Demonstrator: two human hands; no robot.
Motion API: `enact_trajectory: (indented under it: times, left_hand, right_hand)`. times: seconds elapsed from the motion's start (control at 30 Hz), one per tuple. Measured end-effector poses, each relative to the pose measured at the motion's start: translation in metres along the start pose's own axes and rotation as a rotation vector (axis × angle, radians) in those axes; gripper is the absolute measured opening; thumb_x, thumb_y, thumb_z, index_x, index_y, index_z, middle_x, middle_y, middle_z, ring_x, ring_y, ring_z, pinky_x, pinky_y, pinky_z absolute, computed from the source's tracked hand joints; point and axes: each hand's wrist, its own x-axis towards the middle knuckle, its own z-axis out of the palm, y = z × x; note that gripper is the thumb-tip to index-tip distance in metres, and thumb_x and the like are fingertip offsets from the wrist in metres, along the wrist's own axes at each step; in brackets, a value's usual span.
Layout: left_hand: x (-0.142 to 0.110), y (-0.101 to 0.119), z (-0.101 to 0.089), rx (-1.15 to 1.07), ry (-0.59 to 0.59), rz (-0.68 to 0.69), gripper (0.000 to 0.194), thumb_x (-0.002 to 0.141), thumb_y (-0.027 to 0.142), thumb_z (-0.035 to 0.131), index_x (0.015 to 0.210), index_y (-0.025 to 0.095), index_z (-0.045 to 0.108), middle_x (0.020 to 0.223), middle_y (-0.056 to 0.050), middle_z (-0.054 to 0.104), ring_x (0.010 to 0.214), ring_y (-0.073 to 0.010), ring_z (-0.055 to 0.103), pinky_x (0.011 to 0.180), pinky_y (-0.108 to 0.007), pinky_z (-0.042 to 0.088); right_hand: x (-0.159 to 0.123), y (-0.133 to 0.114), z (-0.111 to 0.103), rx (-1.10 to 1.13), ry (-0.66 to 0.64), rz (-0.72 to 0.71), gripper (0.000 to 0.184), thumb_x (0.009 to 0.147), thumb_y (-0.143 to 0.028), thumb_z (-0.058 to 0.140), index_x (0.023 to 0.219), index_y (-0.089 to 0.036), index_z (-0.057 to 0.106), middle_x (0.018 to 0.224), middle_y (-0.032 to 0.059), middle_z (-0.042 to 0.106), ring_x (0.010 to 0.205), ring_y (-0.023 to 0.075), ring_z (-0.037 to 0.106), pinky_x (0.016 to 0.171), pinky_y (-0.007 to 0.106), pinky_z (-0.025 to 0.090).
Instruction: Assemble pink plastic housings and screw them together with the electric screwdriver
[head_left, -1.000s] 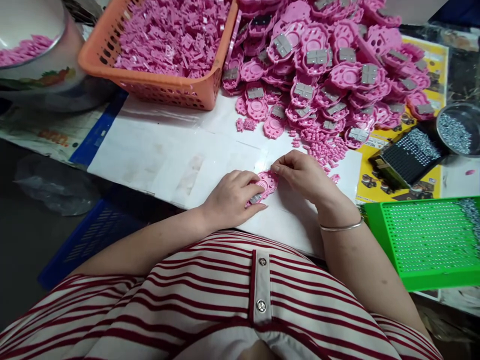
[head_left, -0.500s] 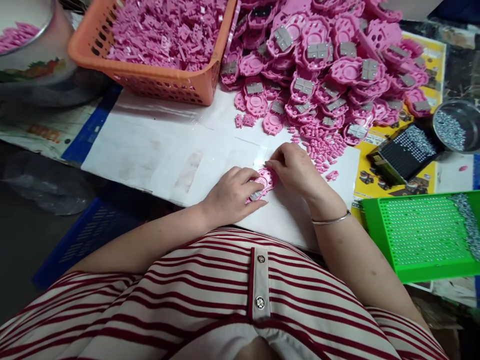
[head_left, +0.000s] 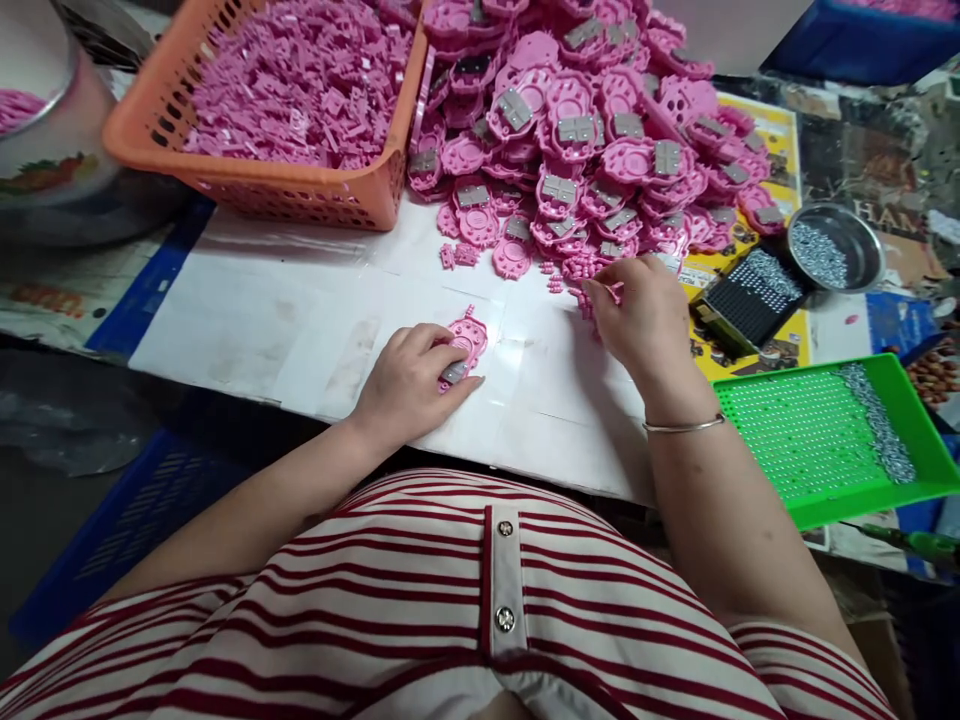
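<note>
My left hand (head_left: 416, 380) is closed around the lower side of a pink plastic housing (head_left: 469, 336) lying on the white tabletop. A grey metal plate (head_left: 453, 372) shows in the housing beside my thumb. At its top edge a small pink ribbed piece (head_left: 470, 311) sticks out. My right hand (head_left: 645, 315) reaches into a scatter of small pink ribbed pieces (head_left: 555, 283), thumb and fingers pinched together. What lies between those fingertips is too small to make out. Just beyond rises a heap of pink housings (head_left: 574, 100), many with grey plates.
An orange basket (head_left: 259, 190) full of pink parts stands at the back left, near a large pot (head_left: 64, 190). On the right are a steel bowl (head_left: 874, 250) of small metal pieces, a black perforated tray (head_left: 750, 300) and a green perforated tray (head_left: 810, 440).
My right hand has left the housing and moved right to the small pink pieces. My left hand stays on the housing. The camera view has turned somewhat to the right.
</note>
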Motion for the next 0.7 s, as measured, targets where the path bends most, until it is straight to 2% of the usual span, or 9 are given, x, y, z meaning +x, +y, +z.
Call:
enact_trajectory:
  times: [0.07, 0.17, 0.3, 0.37, 0.5, 0.6, 0.7]
  left_hand:
    - [0.001, -0.002, 0.001, 0.028, 0.009, -0.018, 0.02, 0.085, 0.036, 0.07, 0.096, 0.02, 0.071, 0.104, -0.008, 0.067, 0.1, -0.0249, 0.063, 0.092, -0.044, 0.05]
    - [0.002, -0.001, 0.002, 0.037, 0.015, -0.016, 0.019, 0.085, 0.036, 0.07, 0.095, 0.02, 0.07, 0.103, -0.008, 0.067, 0.1, -0.0248, 0.063, 0.092, -0.043, 0.051]
    - [0.002, -0.006, 0.0, 0.067, 0.022, -0.017, 0.019, 0.087, 0.038, 0.067, 0.096, 0.021, 0.07, 0.103, -0.009, 0.068, 0.098, -0.0249, 0.064, 0.089, -0.043, 0.052]
    - [0.002, -0.013, -0.003, 0.111, 0.023, -0.041, 0.021, 0.089, 0.04, 0.065, 0.096, 0.02, 0.07, 0.104, -0.009, 0.068, 0.098, -0.026, 0.064, 0.087, -0.044, 0.052]
    - [0.001, -0.027, -0.011, 0.195, 0.026, -0.115, 0.025, 0.089, 0.044, 0.064, 0.096, 0.021, 0.071, 0.107, -0.01, 0.069, 0.098, -0.0284, 0.063, 0.086, -0.045, 0.051]
    - [-0.001, -0.032, -0.017, 0.217, 0.032, -0.14, 0.031, 0.088, 0.048, 0.065, 0.102, 0.022, 0.071, 0.112, -0.01, 0.069, 0.103, -0.0305, 0.062, 0.091, -0.048, 0.048]
    - [0.0, -0.027, -0.02, 0.163, 0.047, -0.071, 0.043, 0.087, 0.053, 0.066, 0.117, 0.023, 0.067, 0.126, -0.011, 0.065, 0.115, -0.0315, 0.058, 0.102, -0.05, 0.043]
  right_hand:
    - [0.014, -0.018, 0.006, -0.051, -0.057, -0.138, 0.023, 0.095, -0.032, 0.049, 0.097, -0.017, 0.066, 0.103, 0.0156, 0.062, 0.102, 0.0307, 0.056, 0.092, 0.047, 0.042]
    - [0.034, -0.051, 0.028, -0.134, -0.127, -0.344, 0.025, 0.097, -0.028, 0.046, 0.104, -0.013, 0.064, 0.11, 0.0183, 0.061, 0.111, 0.0338, 0.052, 0.095, 0.049, 0.039]
    - [0.042, -0.07, 0.049, -0.293, -0.206, -0.487, 0.034, 0.095, -0.009, 0.031, 0.103, -0.006, 0.064, 0.104, 0.0221, 0.064, 0.104, 0.0339, 0.054, 0.088, 0.048, 0.038]
    - [0.033, -0.069, 0.048, -0.334, -0.185, -0.549, 0.039, 0.094, -0.006, 0.025, 0.103, -0.006, 0.063, 0.1, 0.0218, 0.065, 0.098, 0.0328, 0.055, 0.083, 0.046, 0.037]
    - [0.0, -0.058, 0.031, -0.342, -0.1, -0.631, 0.035, 0.098, -0.012, 0.027, 0.103, -0.009, 0.062, 0.096, 0.0196, 0.066, 0.09, 0.031, 0.055, 0.076, 0.043, 0.04]
    - [-0.028, -0.045, 0.02, -0.18, -0.111, -0.694, 0.027, 0.097, -0.012, 0.035, 0.103, -0.012, 0.062, 0.095, 0.0151, 0.068, 0.088, 0.0264, 0.056, 0.08, 0.04, 0.046]
    - [-0.049, -0.03, 0.017, 0.057, -0.171, -0.676, 0.021, 0.096, -0.013, 0.041, 0.099, -0.016, 0.062, 0.105, 0.0135, 0.069, 0.097, 0.0234, 0.06, 0.088, 0.037, 0.05]
